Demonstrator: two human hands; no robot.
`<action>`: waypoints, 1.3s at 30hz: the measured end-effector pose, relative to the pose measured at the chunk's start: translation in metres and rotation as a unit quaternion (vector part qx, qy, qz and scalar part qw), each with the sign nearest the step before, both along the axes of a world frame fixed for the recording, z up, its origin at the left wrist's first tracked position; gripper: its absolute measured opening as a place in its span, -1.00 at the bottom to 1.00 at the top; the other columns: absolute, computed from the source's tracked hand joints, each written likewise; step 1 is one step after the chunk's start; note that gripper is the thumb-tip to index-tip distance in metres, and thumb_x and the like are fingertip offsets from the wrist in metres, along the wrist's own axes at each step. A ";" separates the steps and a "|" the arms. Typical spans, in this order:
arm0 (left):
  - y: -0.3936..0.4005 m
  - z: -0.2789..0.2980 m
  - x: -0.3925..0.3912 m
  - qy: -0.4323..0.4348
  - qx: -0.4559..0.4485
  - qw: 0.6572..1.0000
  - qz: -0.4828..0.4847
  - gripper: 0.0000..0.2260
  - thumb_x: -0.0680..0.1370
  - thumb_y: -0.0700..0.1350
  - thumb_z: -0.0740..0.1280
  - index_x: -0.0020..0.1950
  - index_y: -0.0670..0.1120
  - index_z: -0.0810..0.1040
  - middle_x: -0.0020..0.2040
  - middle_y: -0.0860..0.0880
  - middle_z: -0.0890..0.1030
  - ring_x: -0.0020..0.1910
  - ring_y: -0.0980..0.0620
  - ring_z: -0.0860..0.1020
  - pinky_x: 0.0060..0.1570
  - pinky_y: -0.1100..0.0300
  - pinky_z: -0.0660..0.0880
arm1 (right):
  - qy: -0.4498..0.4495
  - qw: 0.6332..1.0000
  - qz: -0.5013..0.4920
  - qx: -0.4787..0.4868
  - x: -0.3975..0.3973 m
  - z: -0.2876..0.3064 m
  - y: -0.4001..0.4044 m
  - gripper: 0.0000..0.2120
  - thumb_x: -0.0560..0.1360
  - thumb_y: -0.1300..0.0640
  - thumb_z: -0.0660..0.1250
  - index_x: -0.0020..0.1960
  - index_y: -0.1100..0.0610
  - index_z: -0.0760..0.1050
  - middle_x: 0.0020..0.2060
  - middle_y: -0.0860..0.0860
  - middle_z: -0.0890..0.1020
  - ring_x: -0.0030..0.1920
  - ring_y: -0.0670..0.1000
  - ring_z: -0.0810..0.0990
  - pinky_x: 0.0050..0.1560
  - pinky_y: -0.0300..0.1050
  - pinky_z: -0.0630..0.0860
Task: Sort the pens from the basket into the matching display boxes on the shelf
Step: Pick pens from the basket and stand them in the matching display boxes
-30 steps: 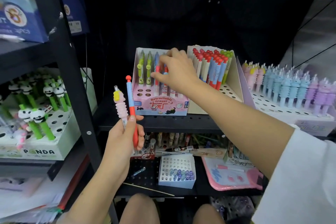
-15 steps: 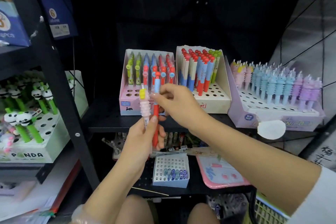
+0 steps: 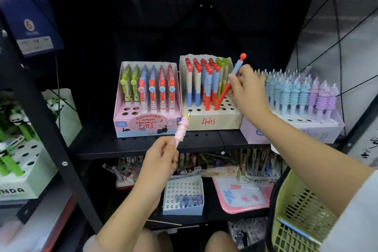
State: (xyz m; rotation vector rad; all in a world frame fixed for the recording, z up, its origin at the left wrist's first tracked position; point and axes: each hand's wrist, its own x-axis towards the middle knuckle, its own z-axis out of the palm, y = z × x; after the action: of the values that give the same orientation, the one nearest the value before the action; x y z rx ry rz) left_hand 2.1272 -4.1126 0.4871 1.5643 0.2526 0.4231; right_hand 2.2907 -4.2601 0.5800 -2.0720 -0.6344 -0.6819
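A red-and-blue pen (image 3: 229, 86) is pinched by the right hand (image 3: 248, 90) at centre right of the frame; it is tilted, with its red knob pointing to the upper right and its lower tip at a hole in the beige display box (image 3: 212, 121), which is marked in red on its front and filled with similar red-and-blue pens. A pink ridged pen (image 3: 182, 129) is gripped near its lower end by the left hand (image 3: 159, 161) at centre frame and is held upright in front of the shelf edge (image 3: 184, 145). Matching ridged pens in blue and purple are seen in the lilac display box (image 3: 292, 133) at the right. A pink eraser-pen box (image 3: 147, 127) is placed left of the beige one. A green basket (image 3: 294, 206) is seen at lower right, beneath the right forearm.
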 end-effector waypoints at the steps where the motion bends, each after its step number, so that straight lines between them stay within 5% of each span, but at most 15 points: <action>1: -0.001 0.000 0.001 -0.004 -0.002 1.000 0.001 -0.82 0.63 -0.10 0.12 -0.04 -0.03 0.50 -0.47 0.16 0.39 -0.55 0.20 0.26 -0.56 0.39 0.23 | 0.014 1.000 0.010 -0.027 0.002 -0.004 0.002 -0.89 0.60 0.12 0.16 -0.02 0.16 0.38 -0.23 0.15 0.62 -0.21 0.12 0.60 -0.04 -0.48 0.41; 3: 0.000 0.000 0.002 -0.014 -0.012 1.000 0.000 -0.85 0.62 -0.14 0.13 -0.01 -0.03 0.49 -0.43 0.15 0.46 -0.52 0.20 0.33 -0.53 0.38 0.29 | 0.046 0.997 0.022 -0.057 0.005 -0.007 0.007 -0.84 0.60 0.11 0.15 0.07 0.18 0.42 -0.19 0.13 0.62 -0.19 0.10 0.61 -0.03 -0.10 0.56; 5: 0.000 0.000 0.002 -0.025 -0.010 1.000 -0.004 -0.87 0.61 -0.17 0.15 0.01 -0.05 0.48 -0.37 0.12 0.53 -0.49 0.17 0.39 -0.50 0.37 0.34 | 0.053 0.995 0.018 -0.078 0.008 -0.004 0.009 -0.82 0.60 0.11 0.17 0.07 0.21 0.44 -0.17 0.12 0.62 -0.18 0.09 0.63 -0.08 0.05 0.58; 9: -0.002 0.002 0.001 -0.049 -0.020 0.999 -0.003 -0.89 0.60 -0.19 0.19 0.02 -0.05 0.49 -0.27 0.07 0.62 -0.43 0.14 0.46 -0.43 0.32 0.43 | 0.090 0.978 0.033 -0.185 0.007 -0.008 0.012 -0.84 0.58 0.10 0.20 -0.05 0.20 0.44 -0.18 0.13 0.64 -0.15 0.10 0.63 -0.04 0.05 0.57; 14: -0.008 0.004 0.002 -0.075 -0.030 0.997 -0.010 -0.90 0.59 -0.19 0.22 0.00 -0.03 0.50 -0.21 0.04 0.65 -0.41 0.13 0.48 -0.40 0.31 0.46 | 0.061 0.996 -0.011 -0.072 -0.010 -0.018 0.008 -0.90 0.53 0.08 0.30 -0.05 0.10 0.41 -0.31 -0.13 0.50 -0.29 -0.18 0.48 -0.27 -0.37 0.40; 17: -0.014 0.008 0.008 -0.086 -0.027 0.996 -0.015 -0.92 0.58 -0.17 0.22 0.01 -0.02 0.49 -0.20 0.04 0.66 -0.41 0.14 0.48 -0.40 0.31 0.46 | 0.168 0.976 0.131 0.048 -0.038 -0.018 0.006 -0.88 0.54 0.04 0.26 -0.13 0.05 0.47 -0.28 -0.12 0.55 -0.32 -0.20 0.53 -0.31 -0.43 0.47; 21: -0.034 0.013 0.021 -0.091 -0.022 0.995 -0.042 -0.92 0.58 -0.15 0.23 0.02 0.00 0.48 -0.18 0.03 0.66 -0.38 0.12 0.51 -0.37 0.31 0.48 | 0.286 0.912 0.284 0.074 -0.063 -0.022 -0.003 -0.90 0.56 0.13 0.25 -0.09 0.04 0.52 -0.24 -0.09 0.62 -0.26 -0.24 0.58 -0.23 -0.34 0.54; 24: -0.051 0.015 0.035 -0.082 0.010 0.995 -0.058 -0.88 0.58 -0.14 0.24 0.04 0.07 0.48 -0.10 0.10 0.66 -0.18 0.21 0.60 -0.21 0.37 0.50 | 0.249 0.925 0.262 0.116 -0.058 -0.016 -0.023 -0.94 0.55 0.17 0.26 -0.05 0.08 0.52 -0.26 -0.09 0.64 -0.25 -0.19 0.58 -0.21 -0.32 0.54; 28: -0.062 0.020 0.052 -0.064 0.106 0.987 -0.099 -0.79 0.58 -0.12 0.22 0.13 0.17 0.44 0.13 0.23 0.51 0.01 0.51 0.45 -0.12 0.62 0.35 | 0.148 0.961 0.161 0.172 -0.029 0.009 -0.059 -0.92 0.57 0.17 0.23 -0.07 0.06 0.48 -0.27 -0.07 0.62 -0.28 -0.19 0.58 -0.23 -0.26 0.56; 32: -0.067 0.025 0.068 -0.041 0.166 0.977 -0.124 -0.78 0.59 -0.07 0.20 0.16 0.22 0.41 0.22 0.15 0.48 0.08 0.38 0.43 -0.17 0.66 0.30 | 0.041 0.987 0.014 0.155 0.009 0.035 -0.087 -0.93 0.56 0.13 0.24 -0.08 0.10 0.45 -0.28 0.04 0.57 -0.22 -0.02 0.58 -0.08 0.04 0.59; 36: -0.073 0.026 0.077 -0.041 0.158 0.979 -0.123 -0.78 0.59 -0.09 0.20 0.18 0.19 0.42 0.26 0.10 0.49 0.18 0.23 0.44 -0.20 0.64 0.33 | 0.023 0.992 -0.039 0.117 0.034 0.042 -0.086 -0.89 0.56 0.12 0.23 -0.10 0.15 0.41 -0.25 0.18 0.59 -0.21 0.11 0.58 -0.06 0.06 0.55; 39: -0.071 0.026 0.077 -0.041 0.173 0.975 -0.132 -0.78 0.59 -0.08 0.20 0.16 0.22 0.42 0.23 0.15 0.49 0.19 0.27 0.44 -0.15 0.62 0.35 | -0.020 0.988 -0.073 0.134 0.045 0.050 -0.087 -0.86 0.56 0.12 0.22 -0.07 0.19 0.43 -0.27 0.11 0.57 -0.26 0.06 0.52 -0.19 -0.12 0.47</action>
State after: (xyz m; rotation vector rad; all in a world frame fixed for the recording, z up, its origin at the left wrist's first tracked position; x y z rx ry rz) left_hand 2.2040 -4.1839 0.5127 1.8863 -0.0996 0.3328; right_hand 2.3361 -4.3473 0.6301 -1.8693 -0.3912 -0.8467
